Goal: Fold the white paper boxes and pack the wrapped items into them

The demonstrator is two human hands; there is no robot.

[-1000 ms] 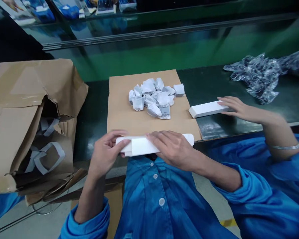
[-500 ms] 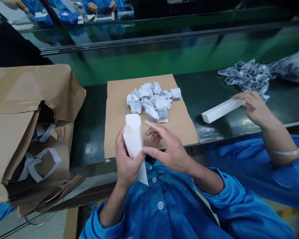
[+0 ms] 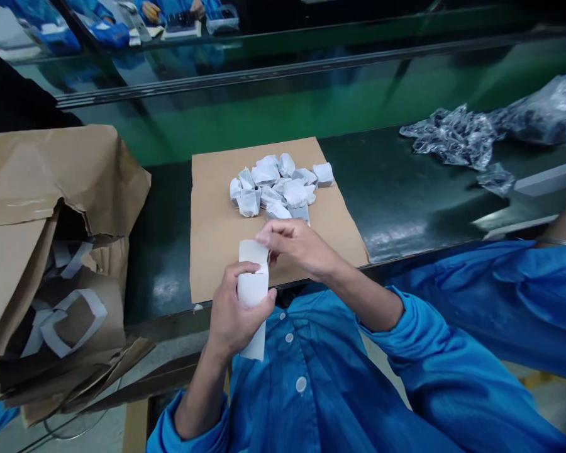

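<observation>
A long white carton [image 3: 253, 289] stands upright in my left hand [image 3: 233, 311], its fingers and thumb wrapped round the sides. At the carton's top, my right hand [image 3: 302, 245] pinches the edge of the raised end flap between thumb and fingers. Just beyond my hands, several small white wrapped packets [image 3: 276, 182] lie in a heap on a flat brown cardboard sheet [image 3: 217, 251]. The carton's inside is hidden from this angle.
At the left is a torn cardboard box [image 3: 89, 157] with white paper strips inside. Clear plastic bags [image 3: 457, 135] lie on the dark green bench [image 3: 387, 189] at the right. A co-worker's blue sleeve [image 3: 538, 277] and forearm are at the right edge, near another white carton [image 3: 547, 178].
My right hand has moved from the carton's side up to its end flap and closed on it. The co-worker's hand and carton have moved off toward the right edge.
</observation>
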